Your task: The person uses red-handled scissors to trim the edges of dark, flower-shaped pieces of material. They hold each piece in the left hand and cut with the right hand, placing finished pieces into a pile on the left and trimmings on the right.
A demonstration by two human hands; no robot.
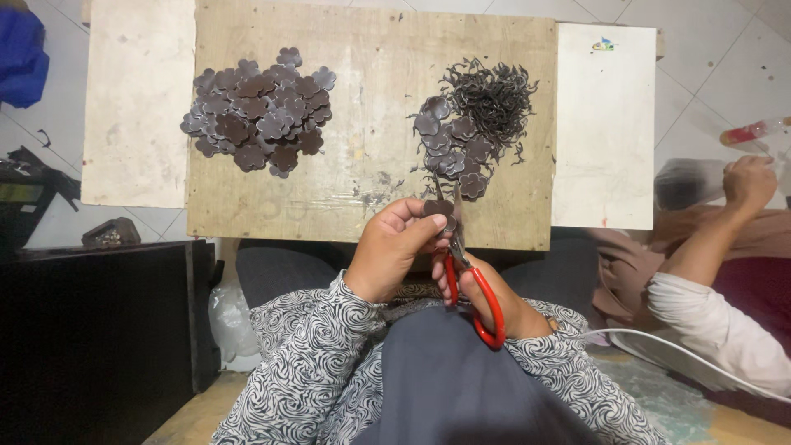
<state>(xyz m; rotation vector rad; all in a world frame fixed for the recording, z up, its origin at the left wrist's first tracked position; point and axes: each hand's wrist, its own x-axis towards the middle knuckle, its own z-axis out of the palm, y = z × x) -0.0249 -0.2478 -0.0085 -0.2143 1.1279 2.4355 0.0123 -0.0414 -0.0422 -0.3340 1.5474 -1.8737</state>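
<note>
Upper left: heap of dark flower-shaped pieces [259,111] on the wooden board [371,49]; no container visible, so pieces lie loose. Centre: left hand [391,251] pinches 1 flower piece [439,210]. Right hand [486,297] grips red-handled scissors [471,280]; a slip could likely nick fingertips. Upper right: trimmings pile [493,95] may scatter.

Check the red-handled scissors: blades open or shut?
Nearly shut. The scissors' blades run together as one thin strip up beside the brown flower-shaped piece held in the left hand; no clear gap shows.
</note>
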